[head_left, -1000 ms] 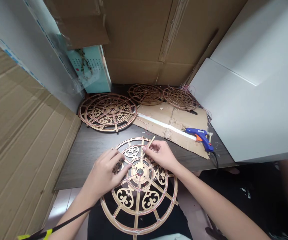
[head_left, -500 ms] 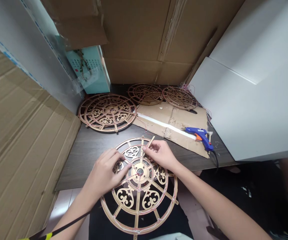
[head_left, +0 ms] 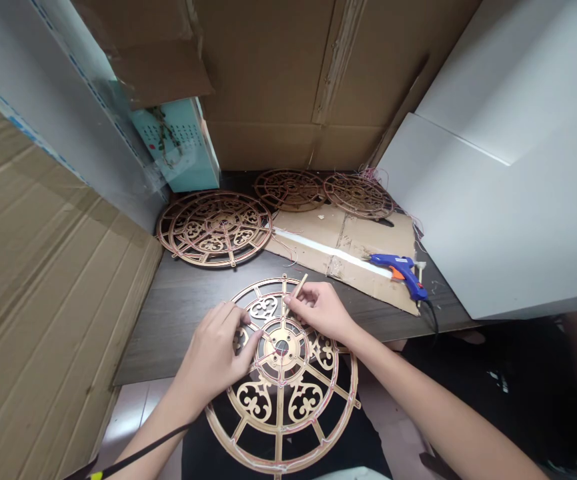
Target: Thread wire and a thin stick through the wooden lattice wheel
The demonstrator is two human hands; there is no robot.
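Observation:
A round, openwork wooden frame point(head_left: 280, 437) with scrollwork panels lies in front of me, partly past the table edge over my lap. Red and white wires run along its rings and spokes. My left hand point(head_left: 218, 347) is curled over the frame's left side, thumb near the hub and fingertips on an inner ring. Between the thumb and fingers of my right hand point(head_left: 321, 308) is a thin wooden stick point(head_left: 301, 285), slanting up to the right. Its lower end is near the top spoke, where my fingers partly hide it.
A blue glue gun point(head_left: 401, 267) lies on a cardboard sheet point(head_left: 363, 233) at the right. More wired wooden frames point(head_left: 218, 257) lie at the back of the dark table point(head_left: 178, 300). Cardboard walls, a white box point(head_left: 498, 227) and a turquoise box point(head_left: 188, 147) surround the workspace.
The view has shifted slightly. My left thumb has shifted a little along the frame near the hub; my right hand keeps its pinch on the stick at almost the same spot.

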